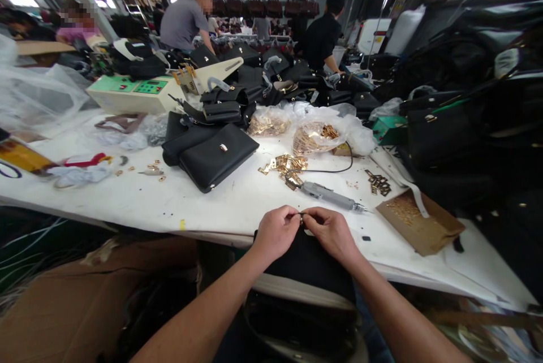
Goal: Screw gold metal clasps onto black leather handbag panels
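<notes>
A black bag (306,264) lies open at the table's front edge, its far end between my hands. My left hand (278,231) and my right hand (331,231) meet there, fingertips pinched together around a tiny dark piece too small to name. Just beyond them a grey electric screwdriver (328,195) rests on the white table (237,204), its tip toward the right. Gold metal fittings (286,164) form a pile behind the tool. Darker metal plates (378,182) lie to its right.
An open brown box (441,233) with small gold parts stands at right. Black bags (218,156) lie at left centre, near clear plastic bags of fittings (316,135). A cream machine (131,97) sits at back left. Several people and heaped bags are farther back.
</notes>
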The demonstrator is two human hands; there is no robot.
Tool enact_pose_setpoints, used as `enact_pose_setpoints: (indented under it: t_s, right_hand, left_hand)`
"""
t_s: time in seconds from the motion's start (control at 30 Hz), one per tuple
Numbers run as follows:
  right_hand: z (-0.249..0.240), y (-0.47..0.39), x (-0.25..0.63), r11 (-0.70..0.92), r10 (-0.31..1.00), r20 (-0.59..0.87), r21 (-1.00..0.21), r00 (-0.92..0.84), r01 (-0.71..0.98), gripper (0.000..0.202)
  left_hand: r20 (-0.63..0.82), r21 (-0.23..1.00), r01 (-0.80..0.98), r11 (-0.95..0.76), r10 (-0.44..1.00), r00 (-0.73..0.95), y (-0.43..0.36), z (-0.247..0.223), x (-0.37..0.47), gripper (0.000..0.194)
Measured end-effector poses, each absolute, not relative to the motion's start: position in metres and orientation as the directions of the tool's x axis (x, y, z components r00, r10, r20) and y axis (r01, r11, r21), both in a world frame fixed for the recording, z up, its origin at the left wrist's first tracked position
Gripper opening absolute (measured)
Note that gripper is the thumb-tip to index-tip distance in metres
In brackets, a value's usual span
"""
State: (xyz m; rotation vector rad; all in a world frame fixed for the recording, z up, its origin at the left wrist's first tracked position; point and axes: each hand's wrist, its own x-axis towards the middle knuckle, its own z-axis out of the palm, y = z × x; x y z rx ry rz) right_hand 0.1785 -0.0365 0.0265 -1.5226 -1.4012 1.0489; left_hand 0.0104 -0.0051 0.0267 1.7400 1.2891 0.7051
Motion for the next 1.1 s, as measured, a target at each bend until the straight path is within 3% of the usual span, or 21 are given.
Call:
enact_pose_setpoints:
  t_s: [0.1,0.2,0.57,0.87,1.1]
  right_hand:
    - [0.028,-0.035,0.184,-0.137,0.988,-0.151,-0.966,-0.045,0.217,0.025]
    - [0.026,-0.037,0.188,-0.167,0.977,-0.190,-0.963,-0.093,0.212,0.026]
    - [0.017,-0.044,0.185,-0.204,0.976,-0.215,-0.963,-0.046,0.174,0.025]
    - [0.011,-0.047,0.181,-0.157,0.988,-0.149,-0.947,0.049,0.281,0.026]
    - [0.004,-0.046,0.179,-0.096,0.994,-0.076,-0.943,0.075,0.319,0.042]
  left_hand:
    - [-0.062,0.883,0.456,-0.108,0.938,0.341,0.001,0.025,0.008,0.021]
    - [-0.081,0.890,0.445,-0.099,0.926,0.369,0.004,0.023,0.007,0.021]
    - [-0.102,0.859,0.492,-0.141,0.895,0.435,0.008,0.028,0.010,0.018]
    - [-0.105,0.857,0.493,-0.151,0.885,0.454,0.013,0.024,0.016,0.017]
    - [-0.150,0.879,0.464,-0.108,0.862,0.485,0.016,0.020,0.014,0.019]
